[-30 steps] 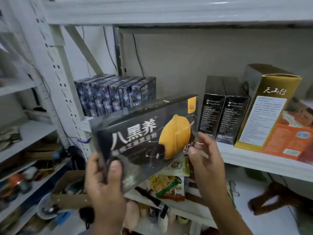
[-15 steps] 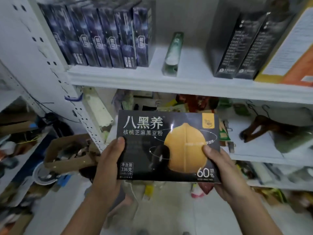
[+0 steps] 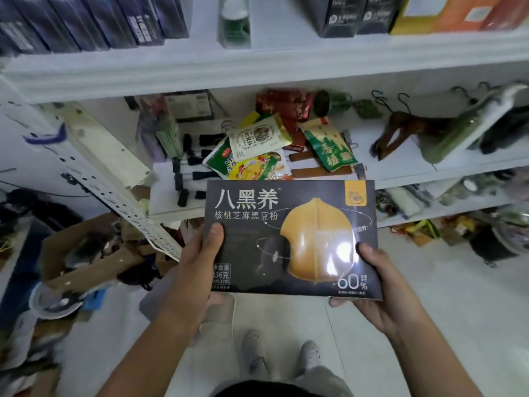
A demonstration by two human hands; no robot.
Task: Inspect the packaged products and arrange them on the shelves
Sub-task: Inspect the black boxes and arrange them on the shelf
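A flat black box (image 3: pixel 292 239) with a golden walnut picture faces up, held level in front of the white shelves (image 3: pixel 257 70). The left hand (image 3: pixel 197 270) grips its left edge, thumb on top; the right hand (image 3: pixel 380 285) grips its right corner, fingers curled underneath. Snack packets (image 3: pixel 257 150) lie on the middle shelf just beyond.

Flat dark box (image 3: pixel 292 239), printed face up: white Chinese lettering, golden walnut graphic, "60%" at lower right, glare patch. Near level, in the air before the middle shelf (image 3: pixel 406 170) front edge, gripped at both sides by left hand (image 3: pixel 197 267) and right hand (image 3: pixel 383 287).
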